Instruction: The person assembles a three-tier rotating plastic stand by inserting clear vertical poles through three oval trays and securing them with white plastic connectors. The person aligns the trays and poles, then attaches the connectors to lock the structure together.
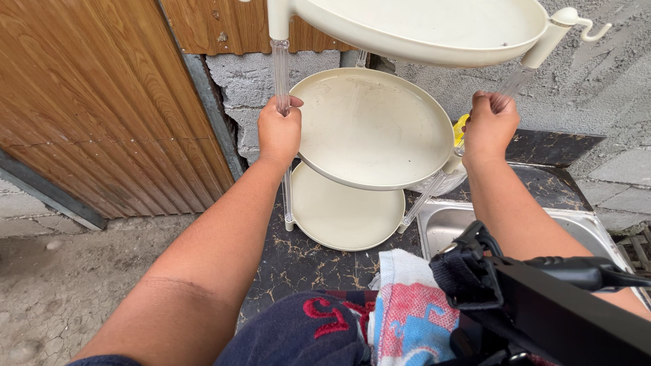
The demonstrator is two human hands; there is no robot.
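Left hand is wrapped tight round the clear post on the left side of a cream three-tier rack; thumb & fingers closed on it, just below the top tray. Right hand is fisted round the other clear post on the right, same height approx. Both grips sit between top & middle tray, so the rack is held from two sides at once, which looks like the way to keep it level & stop it twisting, since the posts are thin & the trays wide.

Rack stands w/ its bottom tray on a dark marbled counter, pushed toward the grey block wall. All three trays look empty, a few specks in the top one. A hook sticks off the top tray's right corner.

Just right of the rack base is a steel sink, let into the counter. Something yellow shows behind the right hand, can't tell what. A towel, white w/ red & blue print, lies at the counter's near edge. Brown wood-look panel to the left; dirt ground below it. Black camera mount at lower right.
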